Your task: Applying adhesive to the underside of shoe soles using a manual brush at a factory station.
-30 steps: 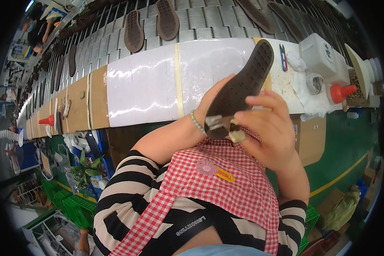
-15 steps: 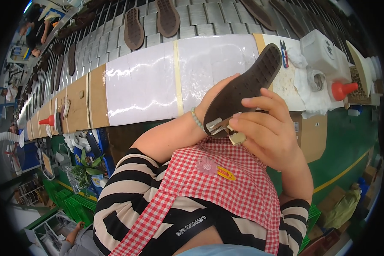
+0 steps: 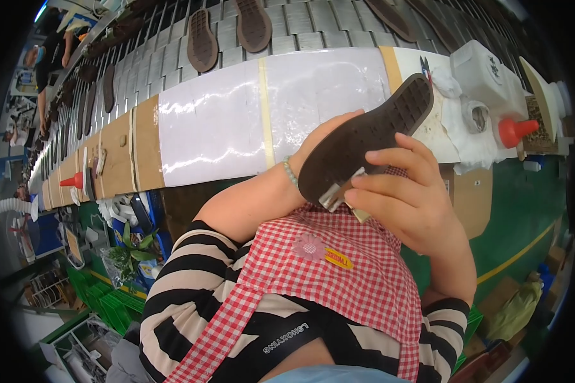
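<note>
A dark brown shoe sole [image 3: 370,137] is held up over my lap, its studded tread side showing and its toe or heel end pointing to the far right. My left hand [image 3: 329,129] is closed around the far edge of the sole, with most of its fingers hidden behind it. At the near end of the sole lies a shiny, pale patch [image 3: 331,196]. Close beside this patch, my right hand [image 3: 415,204] pinches a small yellowish block [image 3: 362,216], largely covered by the fingers.
Beyond my hands is a white-covered worktop [image 3: 211,121], with a slatted metal conveyor [image 3: 300,29] carrying more soles behind it. To the right stand a white plastic container [image 3: 482,70], a red nozzle [image 3: 517,132] and snips [image 3: 426,69]. Another person [image 3: 54,54] is at far left.
The sole has shifted slightly right and toward me. My right hand has turned, so less of the yellowish block shows. At far left, a person's arm has reached down toward the conveyor.
</note>
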Demonstrator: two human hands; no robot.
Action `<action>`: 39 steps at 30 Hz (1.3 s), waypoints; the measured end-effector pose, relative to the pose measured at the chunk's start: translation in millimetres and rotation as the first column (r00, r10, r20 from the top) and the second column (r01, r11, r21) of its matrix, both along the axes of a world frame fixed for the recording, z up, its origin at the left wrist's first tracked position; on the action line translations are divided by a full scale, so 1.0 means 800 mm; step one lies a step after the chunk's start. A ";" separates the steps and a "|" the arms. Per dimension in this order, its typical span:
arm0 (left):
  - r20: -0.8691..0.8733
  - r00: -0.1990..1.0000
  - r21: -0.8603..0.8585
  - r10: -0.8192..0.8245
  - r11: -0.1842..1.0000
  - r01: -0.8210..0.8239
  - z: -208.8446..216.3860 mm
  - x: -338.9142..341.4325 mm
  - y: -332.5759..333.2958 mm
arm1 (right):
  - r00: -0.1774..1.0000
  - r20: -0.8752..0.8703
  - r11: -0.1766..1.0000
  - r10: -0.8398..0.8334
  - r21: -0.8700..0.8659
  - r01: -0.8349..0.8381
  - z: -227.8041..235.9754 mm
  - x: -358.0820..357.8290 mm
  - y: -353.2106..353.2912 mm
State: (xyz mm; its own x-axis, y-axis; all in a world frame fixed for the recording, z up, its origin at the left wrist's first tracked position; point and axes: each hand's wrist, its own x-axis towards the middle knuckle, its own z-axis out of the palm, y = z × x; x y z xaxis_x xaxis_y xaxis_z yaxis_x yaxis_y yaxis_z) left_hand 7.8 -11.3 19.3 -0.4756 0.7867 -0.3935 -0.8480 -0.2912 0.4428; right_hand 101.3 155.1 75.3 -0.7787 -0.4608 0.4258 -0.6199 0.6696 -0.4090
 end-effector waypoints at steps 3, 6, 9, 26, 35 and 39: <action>0.113 0.990 0.267 -0.084 0.962 0.052 -0.023 -0.009 -0.009 | 1.000 -0.010 0.998 0.001 0.063 0.000 0.006 0.008 0.012; -0.076 0.996 0.340 -0.047 0.938 0.071 -0.020 -0.006 -0.012 | 0.994 -0.026 0.994 -0.106 0.036 0.107 0.015 0.015 0.014; -0.123 0.989 0.239 0.079 0.970 -0.047 0.009 -0.002 -0.001 | 0.969 0.055 0.954 -0.241 -0.168 0.247 0.004 0.021 0.007; 0.024 0.972 0.402 0.233 0.888 -0.223 -0.009 -0.006 0.009 | 0.939 0.133 0.863 -0.318 -0.368 0.345 -0.036 0.019 0.003; -0.176 0.964 0.269 0.199 0.952 -0.148 -0.004 0.004 0.009 | 0.900 -0.002 0.869 -0.435 -0.263 0.419 -0.025 0.013 0.017; -0.874 0.486 -0.088 0.009 0.980 -0.176 -0.022 -0.005 0.013 | 0.824 -0.020 0.773 -0.566 -0.359 0.523 -0.032 0.008 0.028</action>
State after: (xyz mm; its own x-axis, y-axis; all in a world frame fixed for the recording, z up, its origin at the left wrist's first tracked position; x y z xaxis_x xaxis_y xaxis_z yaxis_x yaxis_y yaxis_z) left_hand 3.6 -1.0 2.0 -0.7067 0.6896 0.1583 0.0181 -0.2060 0.9784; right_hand 107.6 177.6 50.0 -0.7894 0.2064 0.5781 -0.2503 0.7518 -0.6101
